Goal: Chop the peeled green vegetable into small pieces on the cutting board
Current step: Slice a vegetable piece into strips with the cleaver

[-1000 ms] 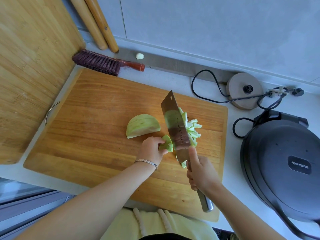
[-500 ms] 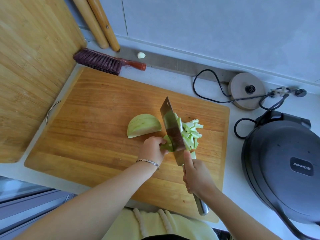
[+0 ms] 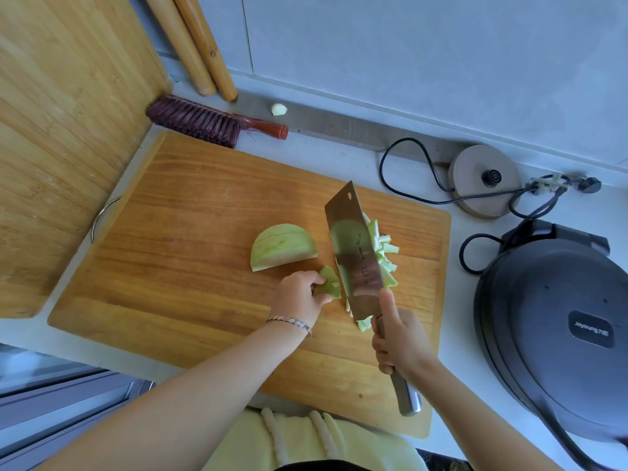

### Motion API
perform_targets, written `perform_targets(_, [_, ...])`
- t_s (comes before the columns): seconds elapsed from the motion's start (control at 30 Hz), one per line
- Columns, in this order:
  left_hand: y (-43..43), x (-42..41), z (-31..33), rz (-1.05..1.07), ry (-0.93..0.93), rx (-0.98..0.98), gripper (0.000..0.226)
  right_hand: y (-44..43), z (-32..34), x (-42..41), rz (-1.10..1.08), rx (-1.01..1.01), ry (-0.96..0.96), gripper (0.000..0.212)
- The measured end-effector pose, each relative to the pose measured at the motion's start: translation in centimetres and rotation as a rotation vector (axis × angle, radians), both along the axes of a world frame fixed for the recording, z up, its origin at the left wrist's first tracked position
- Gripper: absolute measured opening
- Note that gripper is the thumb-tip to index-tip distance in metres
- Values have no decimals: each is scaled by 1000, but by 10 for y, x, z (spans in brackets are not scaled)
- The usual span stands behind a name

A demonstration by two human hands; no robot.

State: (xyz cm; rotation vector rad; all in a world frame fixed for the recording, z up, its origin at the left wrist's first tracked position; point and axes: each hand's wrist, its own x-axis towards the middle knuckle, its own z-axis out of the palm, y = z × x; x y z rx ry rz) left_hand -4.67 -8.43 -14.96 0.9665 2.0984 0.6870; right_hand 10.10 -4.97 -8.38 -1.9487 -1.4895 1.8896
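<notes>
- The peeled green vegetable lies in three lots on the cutting board (image 3: 190,239). There is a thin stub (image 3: 329,283), a domed half (image 3: 283,246) just behind it, and a heap of cut sticks (image 3: 385,254) on the far side of the blade.
- Our left hand (image 3: 299,297) has its fingers curled round the stub and pinches it just beside the blade's left face.
- Our right hand (image 3: 399,341) grips the handle of the cleaver (image 3: 355,256), with the forefinger laid up along the blade. The flat face tilts toward us, and we cannot tell whether the edge touches the wood.
- The step in hand, as we judge it, is finishing the stub.
- With so little left to hold, we should tuck the fingertips back, let the knuckles guide the blade, and cut straight down in short strokes.
- We would lay the stub flat first so it cannot rock.
- Beyond the board are a brush (image 3: 204,122) and a garlic clove (image 3: 278,109) at the back, and a kettle base (image 3: 484,180) and a dark griddle (image 3: 557,321) to the right.
</notes>
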Motion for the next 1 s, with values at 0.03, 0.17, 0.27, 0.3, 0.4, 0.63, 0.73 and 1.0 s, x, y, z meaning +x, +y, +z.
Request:
perform_targets(0.03, [0,0,1,-1,-2,0,29,-2,4,0,11,6,3,53])
perform_targets(0.17, [0,-1,1,-14,-8,-2,27,-8,9,-3,32,40,-10,54])
perform_targets(0.27, [1,-1,3,-10,-4,-5,30,-9,6,-5,57,60,-30,55])
perform_targets(0.3, [1,-1,3,-10,0,-7,31,-9,6,-5,62,65,-38,55])
perform_targets(0.4, [1,-1,3,-8,6,-6,32,-10,4,-6,78,86,-47,55])
perform_targets(0.63, [1,0,1,-29,25,-24,31,-20,-5,-5,126,133,-85,56])
perform_targets(0.73, [2,0,3,-26,28,-16,27,-18,-15,-13,151,156,-111,54])
perform_targets(1.0, [-1,1,4,-36,49,14,27,-14,-29,-17,42,82,-77,52])
